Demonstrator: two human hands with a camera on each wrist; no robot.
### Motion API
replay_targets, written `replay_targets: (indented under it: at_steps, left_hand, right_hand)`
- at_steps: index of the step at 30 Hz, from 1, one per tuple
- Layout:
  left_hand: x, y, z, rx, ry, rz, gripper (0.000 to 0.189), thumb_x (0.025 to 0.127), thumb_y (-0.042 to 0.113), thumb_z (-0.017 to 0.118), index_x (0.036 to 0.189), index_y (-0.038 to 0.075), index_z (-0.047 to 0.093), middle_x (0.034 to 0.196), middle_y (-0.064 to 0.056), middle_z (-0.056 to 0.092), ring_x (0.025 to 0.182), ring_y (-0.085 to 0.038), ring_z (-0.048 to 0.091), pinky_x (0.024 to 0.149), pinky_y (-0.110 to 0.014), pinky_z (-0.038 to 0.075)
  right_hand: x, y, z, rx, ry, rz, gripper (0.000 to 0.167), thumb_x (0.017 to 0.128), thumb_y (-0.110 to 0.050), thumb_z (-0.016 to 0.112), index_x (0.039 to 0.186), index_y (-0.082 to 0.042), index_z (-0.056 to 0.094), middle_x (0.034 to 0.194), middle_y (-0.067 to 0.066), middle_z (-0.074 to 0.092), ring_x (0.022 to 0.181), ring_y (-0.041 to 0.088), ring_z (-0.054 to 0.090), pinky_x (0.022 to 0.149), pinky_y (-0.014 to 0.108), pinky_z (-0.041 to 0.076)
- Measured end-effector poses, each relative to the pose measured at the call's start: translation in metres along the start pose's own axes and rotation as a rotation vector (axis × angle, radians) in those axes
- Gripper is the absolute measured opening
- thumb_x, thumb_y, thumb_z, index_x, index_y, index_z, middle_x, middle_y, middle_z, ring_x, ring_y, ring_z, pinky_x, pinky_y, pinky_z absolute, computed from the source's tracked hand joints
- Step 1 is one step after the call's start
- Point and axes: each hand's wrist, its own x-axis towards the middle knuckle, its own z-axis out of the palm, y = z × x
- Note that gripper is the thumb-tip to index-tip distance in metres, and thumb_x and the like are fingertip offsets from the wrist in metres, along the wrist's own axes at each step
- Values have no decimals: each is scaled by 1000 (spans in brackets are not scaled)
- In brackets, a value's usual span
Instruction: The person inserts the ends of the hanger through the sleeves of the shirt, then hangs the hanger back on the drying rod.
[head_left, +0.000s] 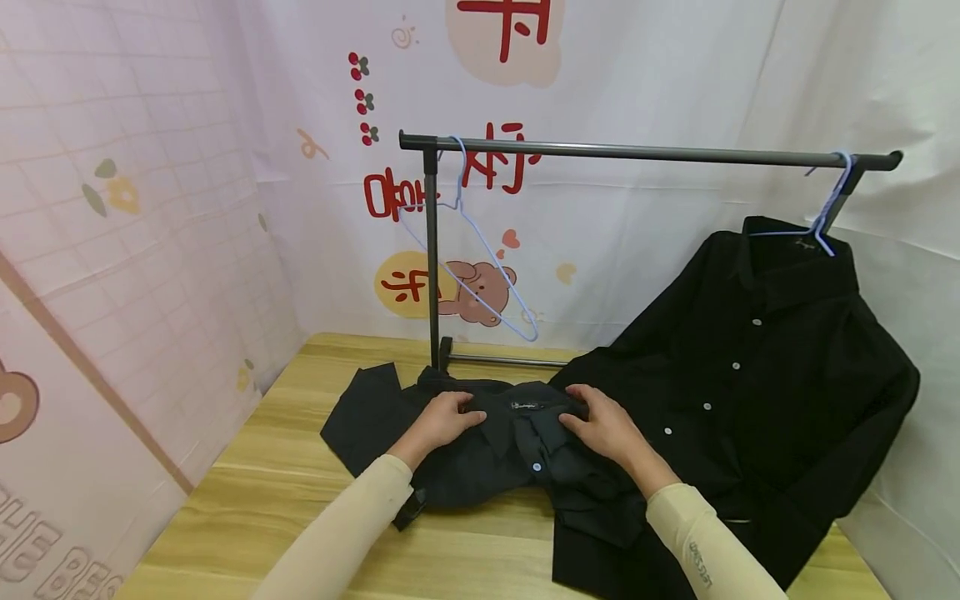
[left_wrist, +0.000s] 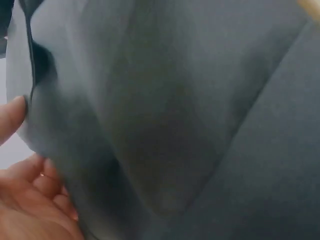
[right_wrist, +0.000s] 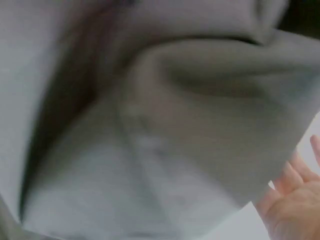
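A black button-up shirt [head_left: 480,475] lies bunched on the table, its collar toward the rack and a white button at its front. My left hand [head_left: 441,422] grips it left of the collar label. In the left wrist view, that thumb is on the near side of the cloth [left_wrist: 165,125] and the fingers go behind its edge. My right hand [head_left: 609,429] grips the shirt right of the label, thumb and fingers apart around the fabric. Blurred folds of shirt cloth [right_wrist: 200,130] fill the right wrist view, with part of the right hand [right_wrist: 295,200] beside their edge.
A dark clothes rack [head_left: 645,152] stands behind the shirt. From its left end hangs a bare light-blue hanger [head_left: 491,242]. Another black shirt [head_left: 795,358] hangs at the right on a blue hanger [head_left: 825,208]. The wood-grain table [head_left: 247,500] meets a printed white curtain [head_left: 637,250] at the back.
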Motion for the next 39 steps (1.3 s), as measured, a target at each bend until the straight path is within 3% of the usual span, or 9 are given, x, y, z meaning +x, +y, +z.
replay_targets:
  at_steps: [4, 9, 13, 19, 23, 31, 35, 39]
  left_hand:
    - [0, -1, 0, -64, 24, 27, 32, 97, 22, 67, 123, 3, 67, 114, -16, 64, 104, -32, 60, 86, -45, 49]
    - [0, -3, -1, -124, 54, 26, 43, 97, 25, 66, 134, 3, 61, 134, -15, 59, 121, -32, 56, 98, -47, 47]
    - [-1, -4, -1, -156, 36, 31, 45, 100, 28, 63, 137, 2, 58, 136, -16, 57, 123, -33, 54, 100, -48, 45]
    - [0, -10, 1, -205, 64, 101, 36, 100, 24, 62, 130, 5, 65, 130, -14, 62, 118, -31, 59, 96, -45, 49]
    - [0, -11, 2, -215, 68, 141, 29, 99, 22, 63, 123, 7, 70, 122, -11, 66, 107, -27, 63, 88, -42, 52]
    - [0, -13, 5, -194, 68, 155, 38, 99, 24, 63, 130, 2, 65, 129, -15, 63, 113, -31, 62, 92, -46, 51]
    - [0, -14, 7, -183, 69, 166, 41, 99, 26, 63, 131, 0, 63, 131, -17, 61, 114, -32, 62, 92, -46, 51]
    - [1, -13, 9, -182, 62, 178, 43, 99, 26, 63, 132, 0, 62, 133, -17, 60, 115, -32, 61, 92, -46, 51]
  right_hand:
    - [7, -18, -10, 24, 92, -46, 47, 100, -23, 61, 143, -5, 50, 138, 20, 53, 120, 38, 55, 95, 56, 45]
    - [24, -56, -33, 100, 149, -68, 42, 105, -23, 51, 144, -5, 50, 136, 18, 56, 119, 36, 57, 94, 55, 47]
    - [40, -86, -52, 165, 137, -77, 45, 107, -33, 45, 145, -8, 50, 140, 16, 55, 123, 35, 55, 96, 54, 46]
    - [69, -127, -79, 193, 141, -71, 59, 105, -51, 37, 147, -11, 48, 141, 14, 54, 129, 34, 51, 102, 53, 42]
    - [86, -156, -96, 141, 169, -99, 59, 104, -53, 39, 144, -11, 52, 138, 11, 57, 126, 30, 54, 101, 50, 44]
    - [104, -210, -104, 55, 155, -90, 51, 102, -44, 52, 140, -9, 57, 130, 9, 63, 120, 25, 57, 95, 42, 49]
    - [110, -226, -99, 13, 193, -57, 49, 101, -42, 56, 136, -7, 60, 129, 8, 65, 118, 24, 59, 95, 40, 49]
    - [114, -230, -97, -29, 255, -45, 36, 102, -31, 57, 128, -9, 67, 122, 6, 69, 110, 25, 63, 90, 40, 50]
